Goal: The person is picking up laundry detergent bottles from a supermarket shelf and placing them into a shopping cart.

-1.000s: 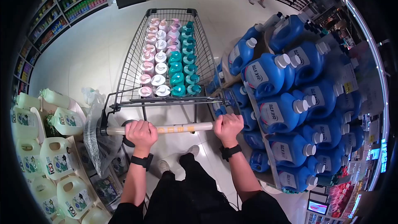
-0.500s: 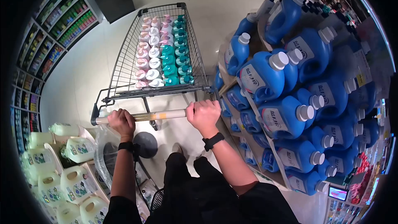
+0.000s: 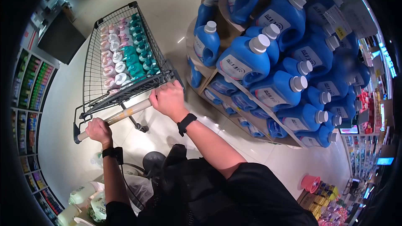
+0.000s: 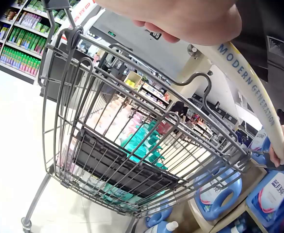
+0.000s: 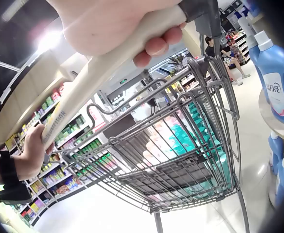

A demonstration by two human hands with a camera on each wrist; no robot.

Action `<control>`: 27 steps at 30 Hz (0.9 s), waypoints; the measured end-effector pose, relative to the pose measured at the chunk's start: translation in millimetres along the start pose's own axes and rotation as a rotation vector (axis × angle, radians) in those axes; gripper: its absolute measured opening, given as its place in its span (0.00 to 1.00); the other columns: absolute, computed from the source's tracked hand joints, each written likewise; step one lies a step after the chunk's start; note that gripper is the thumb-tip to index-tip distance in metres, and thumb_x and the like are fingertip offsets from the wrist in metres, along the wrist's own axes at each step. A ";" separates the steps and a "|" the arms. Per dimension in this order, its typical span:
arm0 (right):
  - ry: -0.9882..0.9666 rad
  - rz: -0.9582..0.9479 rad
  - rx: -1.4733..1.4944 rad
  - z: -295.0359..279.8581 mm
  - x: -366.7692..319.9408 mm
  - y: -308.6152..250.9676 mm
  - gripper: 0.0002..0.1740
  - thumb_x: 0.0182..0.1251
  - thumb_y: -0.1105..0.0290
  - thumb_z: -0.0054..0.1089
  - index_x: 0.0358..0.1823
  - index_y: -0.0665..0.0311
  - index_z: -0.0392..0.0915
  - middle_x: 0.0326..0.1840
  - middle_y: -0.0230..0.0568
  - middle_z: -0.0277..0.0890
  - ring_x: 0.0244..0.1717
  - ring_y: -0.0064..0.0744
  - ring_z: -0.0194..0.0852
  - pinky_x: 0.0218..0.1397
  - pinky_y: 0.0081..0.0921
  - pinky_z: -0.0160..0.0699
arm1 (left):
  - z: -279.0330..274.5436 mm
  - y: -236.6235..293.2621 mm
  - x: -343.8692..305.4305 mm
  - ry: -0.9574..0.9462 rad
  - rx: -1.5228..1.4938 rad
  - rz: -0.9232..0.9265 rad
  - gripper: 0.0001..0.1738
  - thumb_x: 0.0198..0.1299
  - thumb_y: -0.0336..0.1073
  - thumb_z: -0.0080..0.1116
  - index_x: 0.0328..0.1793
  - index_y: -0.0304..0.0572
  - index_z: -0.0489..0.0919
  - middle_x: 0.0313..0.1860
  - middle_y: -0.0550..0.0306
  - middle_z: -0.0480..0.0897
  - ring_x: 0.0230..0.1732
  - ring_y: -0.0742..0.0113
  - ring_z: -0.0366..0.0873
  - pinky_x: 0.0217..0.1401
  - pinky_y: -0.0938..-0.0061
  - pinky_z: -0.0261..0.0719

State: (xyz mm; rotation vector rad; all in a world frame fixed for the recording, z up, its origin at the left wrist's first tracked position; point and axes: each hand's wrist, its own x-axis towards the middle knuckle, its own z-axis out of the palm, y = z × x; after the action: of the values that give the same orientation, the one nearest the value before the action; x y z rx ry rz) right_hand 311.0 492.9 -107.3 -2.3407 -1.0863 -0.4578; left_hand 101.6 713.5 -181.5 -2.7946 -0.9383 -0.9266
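Observation:
Both hands grip the beige handle (image 3: 130,111) of a grey wire shopping cart (image 3: 90,65). My left hand (image 3: 99,131) wraps the handle near its left end. My right hand (image 3: 168,99) holds it near the right end, its fingertips curled under the bar in the right wrist view. Rows of pump bottles stand in the basket: pink-topped and white bottles (image 3: 112,54) on the left, teal bottles (image 3: 135,65) on the right. The cart points away and to the left in the head view.
A tiered display of large blue detergent bottles (image 3: 245,65) stands close on the right. Stocked shelves (image 3: 31,88) line the left, beside a dark counter (image 3: 60,37). Pale green jugs (image 3: 98,205) sit low at left. A seated person (image 5: 224,56) shows farther off.
The cart has swung leftward in the head view, its handle now slanting up to the right. Both hands have kept their grip. The pale jugs have slid toward the bottom edge.

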 end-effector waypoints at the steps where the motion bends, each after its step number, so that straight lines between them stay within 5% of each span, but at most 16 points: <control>1: 0.000 0.007 0.006 5.4 6.1 -2.3 0.16 0.54 0.64 0.57 0.11 0.62 0.77 0.14 0.39 0.74 0.22 0.36 0.71 0.40 0.34 0.67 | 4.4 -6.1 8.1 -0.013 -0.019 -0.006 0.11 0.55 0.35 0.49 0.19 0.50 0.68 0.20 0.61 0.71 0.26 0.57 0.69 0.35 0.64 0.62; 27: -0.303 0.185 -0.091 130.7 107.5 4.7 0.24 0.66 0.58 0.46 0.15 0.59 0.81 0.21 0.40 0.79 0.32 0.38 0.74 0.55 0.38 0.60 | 147.0 -90.1 115.9 -0.162 -0.028 -0.086 0.18 0.67 0.42 0.42 0.30 0.41 0.78 0.25 0.47 0.77 0.32 0.45 0.73 0.38 0.55 0.66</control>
State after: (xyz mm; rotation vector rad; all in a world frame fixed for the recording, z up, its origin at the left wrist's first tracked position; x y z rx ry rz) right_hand 392.7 631.1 -161.1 -2.6227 -0.9817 -0.0864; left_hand 201.8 882.3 -249.4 -2.9095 -1.0823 -0.7359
